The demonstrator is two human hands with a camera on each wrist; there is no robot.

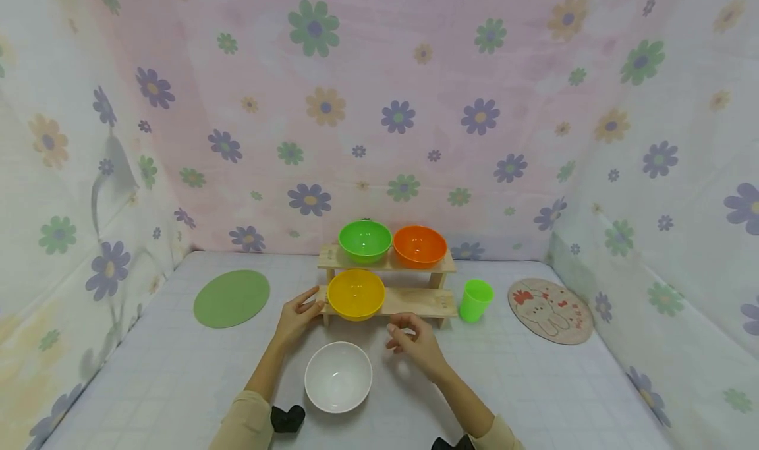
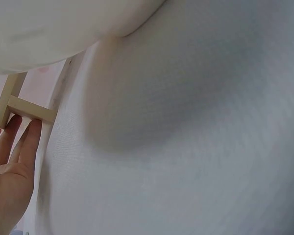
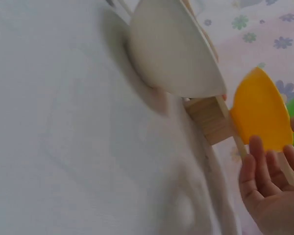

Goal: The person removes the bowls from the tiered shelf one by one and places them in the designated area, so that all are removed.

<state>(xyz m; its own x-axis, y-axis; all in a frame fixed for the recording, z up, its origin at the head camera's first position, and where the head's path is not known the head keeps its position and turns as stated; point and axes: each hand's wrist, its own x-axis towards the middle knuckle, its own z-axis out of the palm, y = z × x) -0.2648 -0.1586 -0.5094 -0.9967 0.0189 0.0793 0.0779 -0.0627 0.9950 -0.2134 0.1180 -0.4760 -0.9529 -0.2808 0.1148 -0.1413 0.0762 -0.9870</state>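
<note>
My left hand (image 1: 298, 319) is at the left end of a two-tier wooden stand (image 1: 418, 301), fingers extended and touching its lower shelf. In the left wrist view, its straight fingertips (image 2: 34, 126) meet the wood. A yellow bowl (image 1: 356, 294) sits upright on the left of that shelf. Just right of this bowl and in front of the shelf, my right hand (image 1: 420, 344) hovers with loosely bent fingers, holding nothing. Between my forearms a white bowl (image 1: 338, 377) stands on the table. On the upper shelf are a green bowl (image 1: 365, 242) and an orange bowl (image 1: 420, 246).
Right of the stand is a green cup (image 1: 476, 300). A round mat with a rabbit picture (image 1: 551, 311) lies beyond it at the right, and a plain green round mat (image 1: 232, 298) at the left. Flower-patterned cloth (image 1: 367, 107) walls the table at back and sides.
</note>
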